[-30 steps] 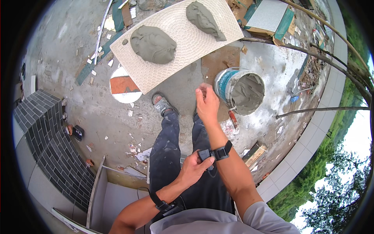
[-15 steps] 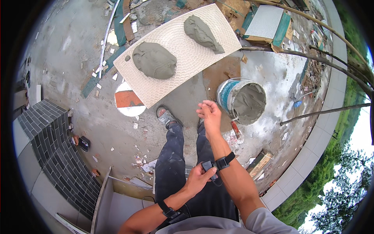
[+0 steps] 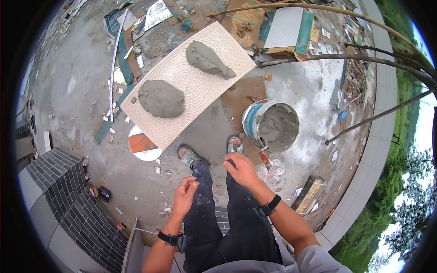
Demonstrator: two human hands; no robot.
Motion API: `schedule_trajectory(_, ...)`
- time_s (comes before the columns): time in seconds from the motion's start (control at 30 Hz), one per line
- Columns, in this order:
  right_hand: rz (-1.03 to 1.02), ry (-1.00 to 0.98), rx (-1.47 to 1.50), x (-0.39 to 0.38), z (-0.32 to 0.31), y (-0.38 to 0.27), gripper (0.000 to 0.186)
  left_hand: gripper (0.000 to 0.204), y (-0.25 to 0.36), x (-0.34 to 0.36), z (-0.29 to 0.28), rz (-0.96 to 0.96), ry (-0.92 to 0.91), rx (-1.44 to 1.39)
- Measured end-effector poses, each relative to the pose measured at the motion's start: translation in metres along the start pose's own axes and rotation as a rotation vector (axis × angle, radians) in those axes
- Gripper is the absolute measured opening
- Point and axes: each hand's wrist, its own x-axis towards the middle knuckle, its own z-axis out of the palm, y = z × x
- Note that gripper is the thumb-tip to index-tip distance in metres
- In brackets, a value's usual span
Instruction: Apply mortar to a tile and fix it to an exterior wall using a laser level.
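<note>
Both my hands hang over my dark trousers, holding nothing that I can see. My left hand (image 3: 184, 196) is beside my left knee, its fingers half bent and loosely apart. Over the right knee is my right hand (image 3: 241, 170), loosely curled, with a dark gap between thumb and forefinger. Ahead lies a large cream tile (image 3: 170, 123) with a patterned face up. Two mounds of grey mortar sit on it, a rounded left mound (image 3: 161, 99) and a longer right mound (image 3: 209, 60). A bucket (image 3: 249, 122) of mortar stands at the right, with a red-handled tool (image 3: 265, 160) against it.
A white disc with an orange band (image 3: 142, 142) lies partly under the tile. Dark brick-patterned blocks (image 3: 75, 195) stand at the left. Poles (image 3: 378, 117) and a boxed grey tile (image 3: 282, 28) are at the far right. Tile chips litter the concrete floor.
My left hand has left the band device on my right wrist and moved left. The right hand has come down toward my knee. The view has shifted, with the tile and bucket now lower and further left.
</note>
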Motion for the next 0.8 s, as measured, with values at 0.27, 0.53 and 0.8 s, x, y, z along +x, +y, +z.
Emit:
schedule_trajectory(0.27, 0.829, -0.315, -0.378, -0.034, -0.045, 0.204, 0.052, 0.094, -0.118, -0.042, -0.042, -0.53, -0.609, 1.029)
schedule_trajectory(0.53, 0.876, -0.325, 0.558, -0.043, -0.106, 0.256, 0.03, 0.135, -0.132, -0.049, 0.034, -0.756, -0.371, 0.888)
schedule_trajectory(0.8, 0.757, -0.552, -0.439, -0.027, -0.247, 0.283, 0.023, 0.14, -0.083, -0.011, 0.049, -0.797, -0.284, 0.928)
